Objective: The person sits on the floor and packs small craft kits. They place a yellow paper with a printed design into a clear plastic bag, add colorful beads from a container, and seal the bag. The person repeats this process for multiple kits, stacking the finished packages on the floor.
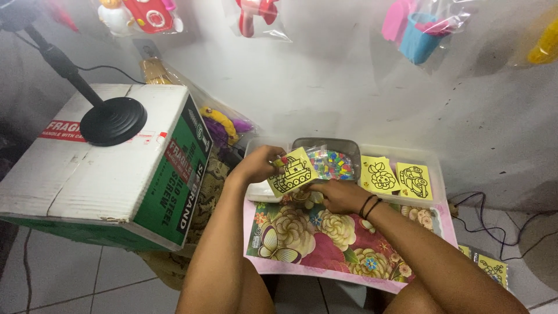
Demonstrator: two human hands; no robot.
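Observation:
My left hand (260, 163) and my right hand (340, 196) together hold a small yellow card (293, 172) printed with a black outline drawing of a tank. The left hand pinches its upper left edge, with something small and red at the fingertips. The right hand grips the card's lower right corner. A black band circles my right wrist. The card hangs just above a sheet with a colourful flower pattern (325, 238) and in front of a grey tray (343, 145) filled with small multicoloured packets (331, 163).
A clear tray (433, 160) on the right holds two more yellow outline cards (379, 174). A large cardboard box (99, 168) with a black round stand base (113, 120) on top sits at left. Bagged toys hang on the wall. Another yellow card (493, 268) lies on the floor at right.

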